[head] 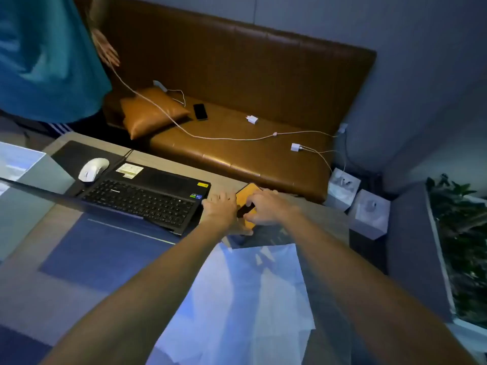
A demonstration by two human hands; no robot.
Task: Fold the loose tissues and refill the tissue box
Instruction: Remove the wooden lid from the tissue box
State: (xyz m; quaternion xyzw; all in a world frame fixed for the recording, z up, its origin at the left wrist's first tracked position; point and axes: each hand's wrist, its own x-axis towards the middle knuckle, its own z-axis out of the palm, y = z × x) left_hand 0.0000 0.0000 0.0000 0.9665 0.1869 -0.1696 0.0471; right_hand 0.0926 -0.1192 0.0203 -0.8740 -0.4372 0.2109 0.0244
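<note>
An orange tissue box [245,196] with a dark slot on top sits at the far edge of a wooden table [320,216], right of centre. The left hand [220,209] holds the box's left side, thumb wrapped along its near end. The right hand [264,208] grasps it from the right, fingers curled over the far edge and thumb at the slot. Loose white tissues [250,299] lie spread flat on the near table between the two forearms. Left of the box is an open black laptop [147,196], with a white mouse [93,168] on a dark mouse pad [69,151] beyond it. Behind the table stands a brown leather sofa [237,156] carrying a cushion [150,111], a black phone [200,111], two white charger plugs [252,119] and a trailing white cable [210,138]. A person in a teal shirt [47,61] stands far left.
</note>
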